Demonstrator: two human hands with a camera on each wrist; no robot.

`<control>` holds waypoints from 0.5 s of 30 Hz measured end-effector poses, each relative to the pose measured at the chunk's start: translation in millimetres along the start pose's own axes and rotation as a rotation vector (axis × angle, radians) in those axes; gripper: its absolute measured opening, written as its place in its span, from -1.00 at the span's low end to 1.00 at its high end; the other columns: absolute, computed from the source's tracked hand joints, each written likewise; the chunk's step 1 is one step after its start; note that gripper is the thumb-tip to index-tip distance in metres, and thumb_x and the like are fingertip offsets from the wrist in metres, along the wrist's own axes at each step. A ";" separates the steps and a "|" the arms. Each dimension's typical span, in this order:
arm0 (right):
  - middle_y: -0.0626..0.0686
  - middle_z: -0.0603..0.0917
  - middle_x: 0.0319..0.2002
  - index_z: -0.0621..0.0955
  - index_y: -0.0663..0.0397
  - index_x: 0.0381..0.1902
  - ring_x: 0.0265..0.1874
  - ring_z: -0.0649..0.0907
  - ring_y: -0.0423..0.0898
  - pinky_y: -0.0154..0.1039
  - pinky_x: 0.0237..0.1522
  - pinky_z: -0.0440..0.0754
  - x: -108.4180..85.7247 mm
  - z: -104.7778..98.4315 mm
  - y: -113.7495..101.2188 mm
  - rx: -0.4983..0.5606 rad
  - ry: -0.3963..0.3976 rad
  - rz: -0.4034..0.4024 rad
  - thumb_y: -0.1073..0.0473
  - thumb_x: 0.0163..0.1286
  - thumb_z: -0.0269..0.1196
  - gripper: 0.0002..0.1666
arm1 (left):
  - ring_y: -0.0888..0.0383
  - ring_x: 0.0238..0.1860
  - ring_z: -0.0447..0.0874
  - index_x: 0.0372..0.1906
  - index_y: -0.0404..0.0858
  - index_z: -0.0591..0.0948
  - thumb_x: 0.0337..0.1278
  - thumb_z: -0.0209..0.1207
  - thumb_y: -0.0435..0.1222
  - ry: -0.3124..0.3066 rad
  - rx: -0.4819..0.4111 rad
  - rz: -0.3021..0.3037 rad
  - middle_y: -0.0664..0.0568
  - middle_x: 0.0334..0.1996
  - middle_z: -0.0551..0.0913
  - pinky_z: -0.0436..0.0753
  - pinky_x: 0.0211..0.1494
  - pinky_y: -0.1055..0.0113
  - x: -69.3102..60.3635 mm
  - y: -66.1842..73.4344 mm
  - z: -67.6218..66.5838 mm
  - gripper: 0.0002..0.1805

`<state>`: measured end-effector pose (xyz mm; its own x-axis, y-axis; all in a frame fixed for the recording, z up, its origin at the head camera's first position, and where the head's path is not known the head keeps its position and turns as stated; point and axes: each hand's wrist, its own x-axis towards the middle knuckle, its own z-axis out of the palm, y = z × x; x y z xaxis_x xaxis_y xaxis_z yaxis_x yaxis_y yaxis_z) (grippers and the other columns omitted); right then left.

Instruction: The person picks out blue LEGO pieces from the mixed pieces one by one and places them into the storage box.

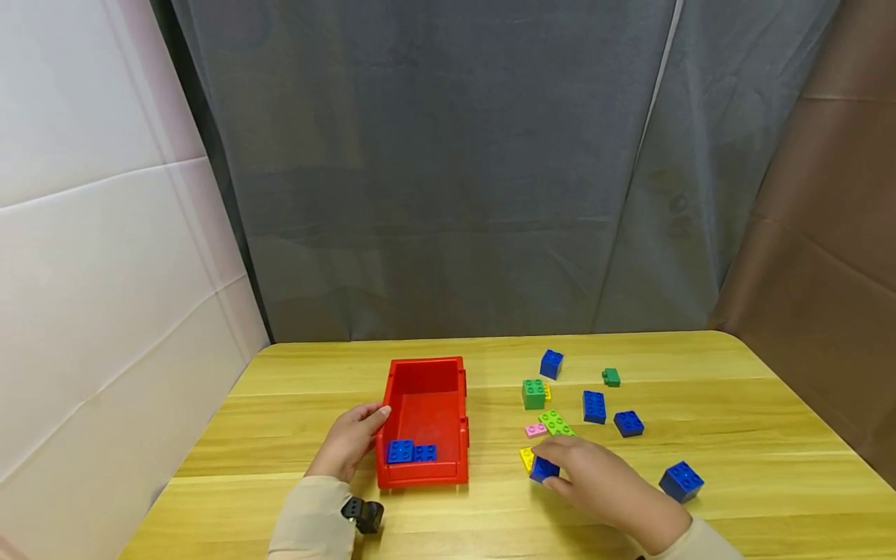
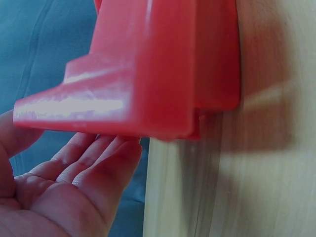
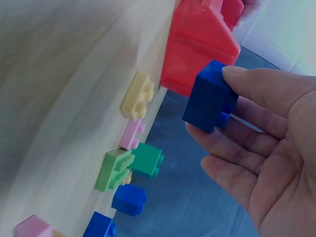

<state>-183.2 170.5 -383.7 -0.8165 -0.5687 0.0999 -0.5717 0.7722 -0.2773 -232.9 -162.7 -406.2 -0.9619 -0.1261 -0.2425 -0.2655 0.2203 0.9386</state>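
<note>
Blue block pinched in the right hand: I see it right of the near end of the red bin, well apart; the left hand grips that bin's left rim.

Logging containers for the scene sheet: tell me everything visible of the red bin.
The red bin is open-topped and rectangular, glossy like plastic, with a stepped rim. It sits upright on the wooden table, left of the loose blocks. Two blue blocks lie inside, at the near end. The left hand holds its left rim, thumb on top.
</note>
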 end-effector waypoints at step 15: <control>0.03 0.64 0.05 0.61 0.10 0.12 0.03 0.63 -0.04 -0.13 0.01 0.64 13.1 -8.1 -21.4 -0.024 0.111 -0.144 0.14 0.29 0.33 -0.56 | -0.28 0.25 0.37 0.35 -0.42 0.31 0.44 -0.02 -0.12 0.000 -0.013 0.007 -0.36 0.27 0.38 0.38 0.32 -0.11 -0.2 -1.2 0.2 -0.43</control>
<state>-182.4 148.8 -368.7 -0.7295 -0.6396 0.2424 -0.6837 0.6926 -0.2298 -232.4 -162.8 -407.3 -0.9638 -0.1246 -0.2357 -0.2576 0.2082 0.9436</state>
